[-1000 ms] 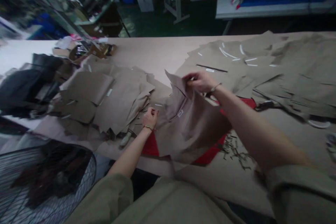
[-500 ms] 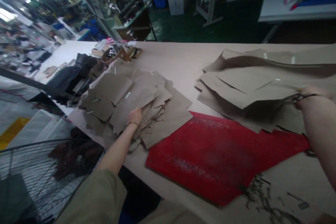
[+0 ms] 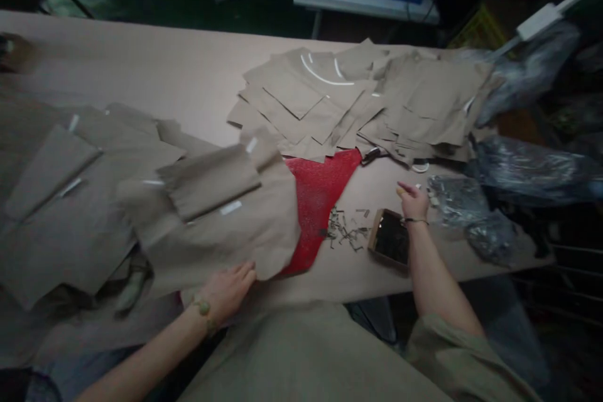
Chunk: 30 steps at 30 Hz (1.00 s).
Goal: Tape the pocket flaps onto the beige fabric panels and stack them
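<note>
A beige cut fabric piece (image 3: 211,220) with a pocket-like panel and white marks lies partly over the red board (image 3: 313,201). My left hand (image 3: 233,286) grips its near edge, fingers on top and the thumb hidden. My right hand (image 3: 414,202) is above the table beside a small open box (image 3: 390,239) of dark contents. Its fingers are stretched out to the left, one with a yellowish covering, and nothing shows between them. Small metal clips (image 3: 346,229) lie scattered between the red board and the box. A dark hand tool (image 3: 370,156) rests at the board's far tip.
A stack of beige cut pieces (image 3: 70,201) spreads on the left, and another pile (image 3: 330,94) lies behind the board. Clear plastic bags (image 3: 456,201) sit on the right. Past the table's far edge is a white bench (image 3: 353,3) with a blue machine.
The view has swung right. My left hand has drawn a fabric piece from the left stack onto the red board. My right hand has left the far pile and come near the small box.
</note>
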### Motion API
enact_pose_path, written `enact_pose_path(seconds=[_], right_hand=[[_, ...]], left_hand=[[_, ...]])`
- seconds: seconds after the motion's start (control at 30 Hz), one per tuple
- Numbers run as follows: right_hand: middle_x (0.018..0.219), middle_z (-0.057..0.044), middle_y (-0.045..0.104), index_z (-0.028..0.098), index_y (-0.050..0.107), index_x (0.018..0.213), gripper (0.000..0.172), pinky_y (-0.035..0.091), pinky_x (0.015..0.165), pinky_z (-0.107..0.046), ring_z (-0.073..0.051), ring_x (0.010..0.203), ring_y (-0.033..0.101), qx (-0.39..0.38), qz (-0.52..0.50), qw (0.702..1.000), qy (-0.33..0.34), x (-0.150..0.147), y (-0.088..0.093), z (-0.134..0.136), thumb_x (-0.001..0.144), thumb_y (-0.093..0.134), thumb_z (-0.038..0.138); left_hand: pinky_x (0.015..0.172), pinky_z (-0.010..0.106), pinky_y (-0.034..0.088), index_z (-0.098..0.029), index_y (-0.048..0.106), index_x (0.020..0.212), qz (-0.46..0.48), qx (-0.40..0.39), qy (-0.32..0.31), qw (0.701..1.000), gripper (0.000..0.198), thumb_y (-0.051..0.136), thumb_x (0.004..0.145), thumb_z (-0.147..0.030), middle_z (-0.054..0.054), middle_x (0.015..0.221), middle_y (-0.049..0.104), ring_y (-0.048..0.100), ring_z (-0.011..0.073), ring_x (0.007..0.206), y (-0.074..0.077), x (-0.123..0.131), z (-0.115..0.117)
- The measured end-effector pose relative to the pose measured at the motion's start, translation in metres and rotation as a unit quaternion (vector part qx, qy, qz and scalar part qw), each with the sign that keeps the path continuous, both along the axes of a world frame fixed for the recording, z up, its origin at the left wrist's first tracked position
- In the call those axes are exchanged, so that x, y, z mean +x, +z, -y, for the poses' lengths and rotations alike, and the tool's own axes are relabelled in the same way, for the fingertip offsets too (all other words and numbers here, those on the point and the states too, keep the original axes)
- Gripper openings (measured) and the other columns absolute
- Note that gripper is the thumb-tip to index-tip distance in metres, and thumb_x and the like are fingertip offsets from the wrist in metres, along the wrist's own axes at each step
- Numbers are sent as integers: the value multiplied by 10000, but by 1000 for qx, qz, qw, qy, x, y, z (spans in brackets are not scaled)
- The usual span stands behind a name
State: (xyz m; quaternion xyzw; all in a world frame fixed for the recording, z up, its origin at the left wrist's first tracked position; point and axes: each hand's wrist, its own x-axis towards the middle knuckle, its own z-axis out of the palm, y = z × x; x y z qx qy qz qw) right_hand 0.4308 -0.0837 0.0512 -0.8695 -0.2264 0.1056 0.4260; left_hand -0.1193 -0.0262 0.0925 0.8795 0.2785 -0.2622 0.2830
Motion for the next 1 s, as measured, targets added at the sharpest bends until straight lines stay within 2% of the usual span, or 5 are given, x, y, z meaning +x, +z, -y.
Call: enact_pose_path(seconds=[0.13,0.27,0.43,0.63,1.0], right_hand=[[793,-56,654,140,779,1035,394,475,751,-326,-175,716,549,-221,85,969,71,-11,-18,40,757,619,370],[999,-138,669,141,788,1082,390,483,857,-357,-237,900,602,-311,123,929,160,-38,-28,44,846,567,359],[1031,-148,634,146,765,1168,433,476,869,-395,-262,913,581,-287,148,937,130,-52,-38,66,869,538,361],[1006,-116,615,171,779,1098,427,488,819,-395,-231,828,552,-221,114,964,98,-75,-42,116,835,549,417],[1094,-112,614,207,761,1145,346,478,841,-341,-227,938,579,-276,170,930,175,-72,-28,101,924,526,331]], left_hand=[[947,374,535,-264,698,1149,-20,-81,35,996,323,422,991,-207,69,1374,666,666,251,1195,-25,6,56],[925,335,520,-237,674,1143,51,-9,123,991,305,420,1040,-369,84,1213,711,671,237,1120,-37,22,39],[902,338,503,-213,612,1267,95,141,180,969,435,557,972,-528,138,1227,671,641,272,1108,-55,100,0],[850,343,507,-185,603,1197,54,111,140,982,398,518,985,-511,156,1101,719,690,285,1041,-72,163,8],[765,345,509,-232,590,1167,-63,141,324,933,412,401,976,-545,122,914,758,739,294,888,-65,89,-6]])
